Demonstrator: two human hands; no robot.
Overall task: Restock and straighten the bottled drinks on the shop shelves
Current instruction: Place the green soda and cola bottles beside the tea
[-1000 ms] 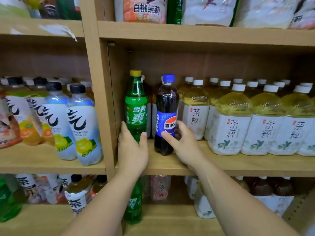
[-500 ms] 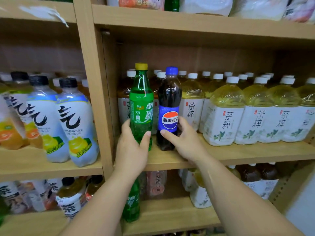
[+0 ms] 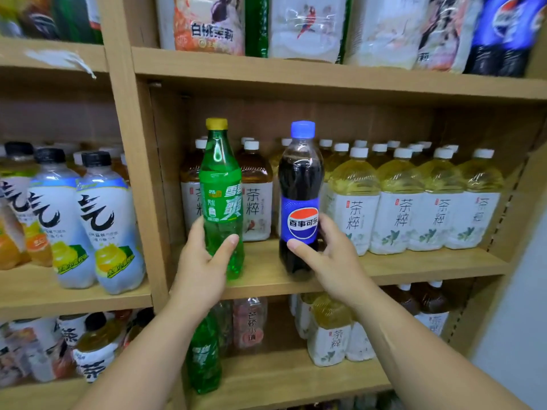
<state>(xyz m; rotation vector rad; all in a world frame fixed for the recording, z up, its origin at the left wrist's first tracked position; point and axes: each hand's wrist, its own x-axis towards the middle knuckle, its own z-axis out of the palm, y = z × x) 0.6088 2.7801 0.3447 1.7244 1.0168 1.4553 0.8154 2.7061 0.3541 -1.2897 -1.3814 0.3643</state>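
Note:
A green soda bottle (image 3: 220,184) with a yellow cap stands at the front left of the middle shelf (image 3: 414,269). My left hand (image 3: 204,267) grips its lower part. Beside it, about a hand's width to the right, stands a dark cola bottle (image 3: 300,184) with a blue cap and blue label. My right hand (image 3: 331,261) is wrapped around its lower half. Both bottles are upright, near the shelf's front edge. Behind them are rows of white-capped tea bottles (image 3: 399,202), yellow ones to the right and brown ones (image 3: 256,187) to the left.
A wooden upright (image 3: 133,173) separates this bay from the left bay, which holds black-capped white bottles (image 3: 109,220). The top shelf carries large bagged packs (image 3: 307,25). The lower shelf holds another green bottle (image 3: 204,359), a pink bottle (image 3: 250,324) and more tea bottles (image 3: 331,329).
Both bottles have come forward towards the shelf's front edge and stand further apart. The green one has turned, showing more of its label. The view has moved closer.

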